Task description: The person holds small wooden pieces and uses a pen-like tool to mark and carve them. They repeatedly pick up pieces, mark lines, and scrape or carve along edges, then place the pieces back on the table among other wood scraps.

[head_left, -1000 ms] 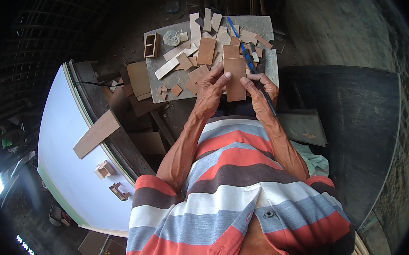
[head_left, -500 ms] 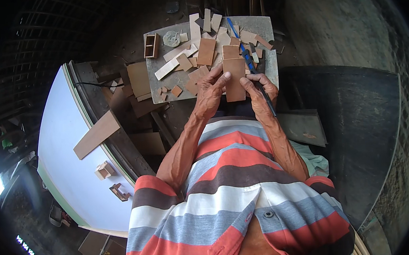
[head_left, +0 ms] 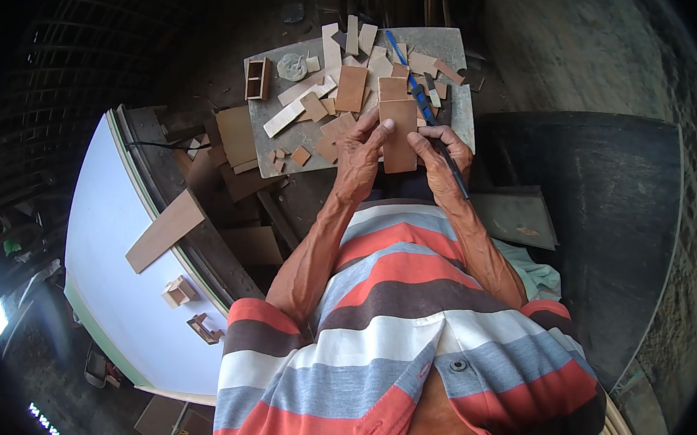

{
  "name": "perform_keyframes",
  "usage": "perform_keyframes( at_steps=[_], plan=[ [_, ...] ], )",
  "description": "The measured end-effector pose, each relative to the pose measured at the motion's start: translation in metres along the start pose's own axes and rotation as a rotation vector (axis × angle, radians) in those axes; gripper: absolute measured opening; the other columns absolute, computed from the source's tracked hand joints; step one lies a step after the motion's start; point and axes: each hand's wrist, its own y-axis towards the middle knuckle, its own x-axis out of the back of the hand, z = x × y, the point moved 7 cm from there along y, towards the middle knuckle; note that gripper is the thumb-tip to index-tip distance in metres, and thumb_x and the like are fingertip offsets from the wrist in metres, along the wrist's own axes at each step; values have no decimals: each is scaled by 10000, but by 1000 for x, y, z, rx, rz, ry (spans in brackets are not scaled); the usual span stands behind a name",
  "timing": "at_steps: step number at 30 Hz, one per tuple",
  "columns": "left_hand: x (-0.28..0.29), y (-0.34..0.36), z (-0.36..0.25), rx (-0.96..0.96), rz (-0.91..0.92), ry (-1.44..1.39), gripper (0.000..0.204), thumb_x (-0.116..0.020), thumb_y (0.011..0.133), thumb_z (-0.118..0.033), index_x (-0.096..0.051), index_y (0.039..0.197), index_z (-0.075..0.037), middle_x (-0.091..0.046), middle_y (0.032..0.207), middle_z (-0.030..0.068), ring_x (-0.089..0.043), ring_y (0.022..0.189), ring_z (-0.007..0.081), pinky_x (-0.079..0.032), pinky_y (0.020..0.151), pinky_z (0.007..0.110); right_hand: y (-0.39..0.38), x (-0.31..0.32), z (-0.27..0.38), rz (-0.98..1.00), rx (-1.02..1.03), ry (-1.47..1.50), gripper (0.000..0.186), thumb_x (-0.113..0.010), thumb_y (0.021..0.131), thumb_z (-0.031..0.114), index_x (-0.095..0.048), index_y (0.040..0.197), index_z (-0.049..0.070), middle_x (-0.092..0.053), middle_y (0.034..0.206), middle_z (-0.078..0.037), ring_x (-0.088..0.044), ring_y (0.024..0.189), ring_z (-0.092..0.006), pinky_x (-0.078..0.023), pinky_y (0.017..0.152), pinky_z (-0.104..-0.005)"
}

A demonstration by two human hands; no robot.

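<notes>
In front of my chest, both hands are at a thin, rectangular brown wood piece [head_left: 399,145] held upright. My left hand [head_left: 359,156] is closed on its left edge, thumb on the face. My right hand [head_left: 445,158] is closed at the right edge, its thumb near the wood. Through the right fingers passes a long, thin blue-and-black tool [head_left: 421,99]; its dark end slants back over the wrist and its blue end lies over the table. I cannot make out what kind of tool it is. Another small wood piece [head_left: 392,89] shows just beyond the held one.
A worn table [head_left: 280,159] carries scattered wood offcuts [head_left: 351,88], a small two-part wooden box [head_left: 258,79] and a clear crumpled bundle [head_left: 292,66]. At left, a white board [head_left: 114,210] holds a wood strip [head_left: 164,229] and two small wooden frames [head_left: 178,291]. A dark panel [head_left: 599,216] stands right.
The held wood piece and both hands have shifted very slightly to the left. The grip looks the same.
</notes>
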Motion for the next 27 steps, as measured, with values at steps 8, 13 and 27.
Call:
perform_keyframes(
  at_steps=[8,13,27],
  plan=[
    [8,5,-3,-5,1,109,326,-705,886,-222,-704,1160,-47,-690,933,8,-602,819,79,-483,702,234,1,4,4,36,-152,193,284,-594,974,302,-682,998,33,-651,770,-23,-600,669,-83,-500,612,-218],
    [21,7,-5,80,65,253,340,-710,846,-195,-713,1142,-28,-710,892,47,-617,772,96,-506,685,261,9,29,24,15,-9,196,260,-532,982,193,-649,1120,6,-673,778,-56,-594,632,-90,-498,610,-212],
    [25,2,-10,142,204,502,286,-693,823,-166,-737,1058,-10,-711,819,57,-610,720,109,-493,665,275,11,-14,67,325,309,-268,114,-682,862,92,-668,915,-9,-684,788,-93,-660,692,-141,-515,627,-270]
  ],
)
